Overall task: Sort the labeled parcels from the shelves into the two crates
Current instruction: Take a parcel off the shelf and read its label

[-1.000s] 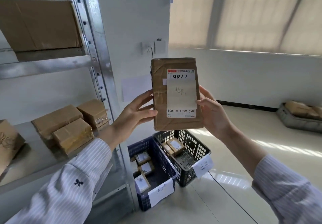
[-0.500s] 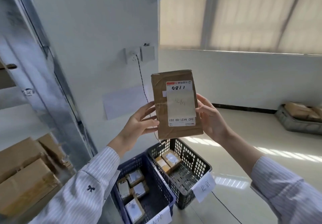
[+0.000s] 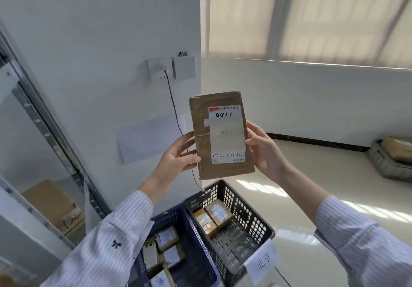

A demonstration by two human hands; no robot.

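White wall corner | both hands, left hand [image 3: 178, 159] and right hand [image 3: 265, 152], holding parcel [image 3: 220, 137] upright, probably reading its label | black crate [image 3: 256, 219] waiting below

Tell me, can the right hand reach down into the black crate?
Probably yes, though the right hand is busy holding the parcel. The black crate sits open-topped just below, with nothing between them.
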